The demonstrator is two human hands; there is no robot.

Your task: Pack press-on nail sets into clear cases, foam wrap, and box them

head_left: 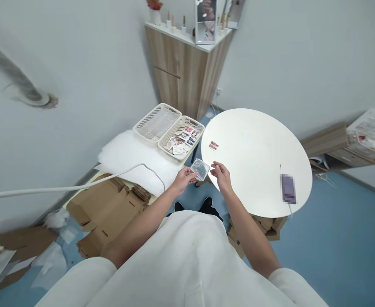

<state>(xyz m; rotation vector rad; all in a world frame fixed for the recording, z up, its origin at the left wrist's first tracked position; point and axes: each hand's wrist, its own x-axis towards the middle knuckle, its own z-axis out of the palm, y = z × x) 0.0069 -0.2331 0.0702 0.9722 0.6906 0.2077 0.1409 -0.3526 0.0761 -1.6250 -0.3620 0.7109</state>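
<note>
My left hand (182, 180) grips a small clear plastic box (200, 169) by its left side, thumb on top. The box is see-through and sits over the gap between the two tables. Just to its right is my right hand (221, 174), fingers bent and slightly apart, with nothing visible in them. On the white round table (254, 140), beyond my right hand, lies a card of small reddish-brown press-on nails (213, 146).
Left of the round table, a white basket (192, 153) holds several nail cards; another basket (142, 133) holds clear plastic pieces. White foam sheet (126, 153) and flattened cardboard (113, 209) lie nearby. A white cable (79, 187) crosses the left side. A pixelated purple object (288, 189) lies at right.
</note>
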